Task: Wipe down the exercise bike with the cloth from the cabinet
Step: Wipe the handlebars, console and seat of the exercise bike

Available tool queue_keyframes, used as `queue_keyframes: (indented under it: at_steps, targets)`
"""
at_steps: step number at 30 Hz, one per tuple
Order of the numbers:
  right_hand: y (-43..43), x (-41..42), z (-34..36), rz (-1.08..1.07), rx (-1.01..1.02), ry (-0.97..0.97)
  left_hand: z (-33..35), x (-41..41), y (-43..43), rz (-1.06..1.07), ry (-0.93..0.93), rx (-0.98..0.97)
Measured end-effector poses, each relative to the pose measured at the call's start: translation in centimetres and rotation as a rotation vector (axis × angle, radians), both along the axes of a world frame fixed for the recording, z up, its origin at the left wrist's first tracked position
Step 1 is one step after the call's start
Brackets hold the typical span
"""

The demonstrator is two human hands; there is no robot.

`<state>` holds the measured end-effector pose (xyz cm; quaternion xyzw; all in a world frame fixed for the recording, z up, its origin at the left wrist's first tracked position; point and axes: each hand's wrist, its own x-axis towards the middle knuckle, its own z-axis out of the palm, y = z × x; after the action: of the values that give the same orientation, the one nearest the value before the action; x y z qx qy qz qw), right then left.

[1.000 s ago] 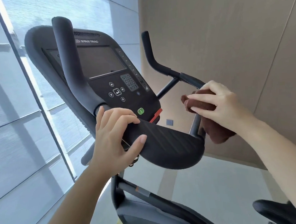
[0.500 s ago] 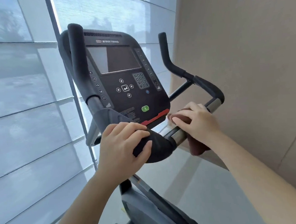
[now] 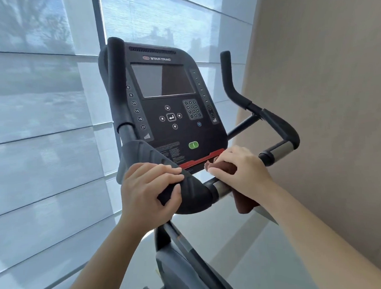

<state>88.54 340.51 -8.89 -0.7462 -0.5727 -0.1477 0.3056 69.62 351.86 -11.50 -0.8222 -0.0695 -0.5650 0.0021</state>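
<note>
The black exercise bike's console (image 3: 167, 105) faces me, with a dark screen and keypad. My left hand (image 3: 147, 189) grips the black padded centre of the handlebar (image 3: 188, 196) just below the console. My right hand (image 3: 240, 170) presses a brown cloth (image 3: 244, 205) around the silver bar section to the right of that pad; the cloth's loose end hangs under the bar. Two upright grips rise on either side of the console, the right one (image 3: 227, 75) bending down to a curved black end (image 3: 282, 125).
A window with translucent blinds (image 3: 39, 131) fills the left side. A beige wall (image 3: 327, 91) stands close on the right. The bike's grey frame (image 3: 181, 267) runs down toward the pale floor (image 3: 247, 252).
My right hand with the cloth has slid left along the bar, from the outer right handlebar toward the centre pad. My view has shifted so the console sits centred.
</note>
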Motion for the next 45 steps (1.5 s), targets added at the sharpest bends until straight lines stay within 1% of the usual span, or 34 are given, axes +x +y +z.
queue_keyframes:
  at_steps: [3, 5, 7, 9, 11, 12, 14, 16, 17, 19, 22, 24, 26, 30, 32, 35, 38, 41, 45]
  targets:
    - [-0.9, 0.1, -0.3, 0.142, -0.072, -0.01, -0.2, 0.1, 0.3, -0.032, -0.028, 0.008]
    - [-0.9, 0.8, 0.1, 0.196, -0.136, -0.033, -0.3, 0.3, 0.6, -0.045, -0.05, 0.018]
    - [-0.4, 2.2, 0.9, 0.2, -0.188, -0.007, -0.4, 0.4, 0.9, -0.055, -0.059, 0.028]
    - [0.0, 3.4, 2.0, 0.148, -0.248, 0.057, -0.5, 0.4, 1.0, -0.07, -0.071, 0.037]
    - [0.2, 3.5, 2.2, 0.111, -0.295, 0.048, -0.6, 0.5, 1.1, -0.082, -0.088, 0.05]
    - [0.4, 2.9, 2.0, 0.123, -0.298, 0.014, -0.7, 0.5, 1.1, -0.088, -0.096, 0.057]
    - [1.0, 0.8, 1.5, 0.22, -0.281, -0.048, -0.7, 0.7, 1.3, -0.097, -0.119, 0.067]
    - [1.4, -0.4, 1.1, 0.311, -0.28, -0.049, -0.8, 0.8, 1.3, -0.098, -0.134, 0.072]
    - [1.3, -0.2, 1.1, 0.324, -0.281, -0.034, -0.8, 0.9, 1.3, -0.101, -0.135, 0.074]
    - [1.1, 1.3, 1.2, 0.272, -0.239, -0.001, -0.8, 0.9, 1.4, -0.113, -0.134, 0.074]
    - [0.3, 3.6, 1.0, 0.103, -0.116, 0.052, -0.8, 0.8, 1.5, -0.13, -0.136, 0.072]
    - [0.1, 3.3, 0.1, 0.032, 0.024, 0.054, -0.8, 0.8, 1.6, -0.138, -0.149, 0.08]
    - [0.2, 1.6, -1.7, -0.019, 0.231, -0.008, -0.8, 0.8, 1.6, -0.143, -0.169, 0.082]
    - [1.9, -2.7, -6.6, -0.026, 0.749, -0.148, -0.9, 0.9, 1.4, -0.133, -0.197, 0.083]
    - [2.9, -3.2, -7.9, -0.013, 0.918, -0.173, -0.8, 0.9, 1.3, -0.122, -0.191, 0.089]
    - [3.4, -1.4, -8.6, -0.027, 1.029, -0.208, -0.8, 0.9, 1.0, -0.104, -0.186, 0.108]
    - [3.7, 0.5, -8.5, -0.092, 1.122, -0.128, -0.8, 1.0, 1.0, -0.082, -0.192, 0.116]
    - [4.9, -1.2, -9.6, -0.117, 1.205, -0.08, -1.0, 1.2, 1.0, -0.079, -0.201, 0.133]
    - [7.0, -3.9, -11.1, -0.082, 1.343, -0.098, -1.0, 1.3, 1.1, -0.06, -0.196, 0.141]
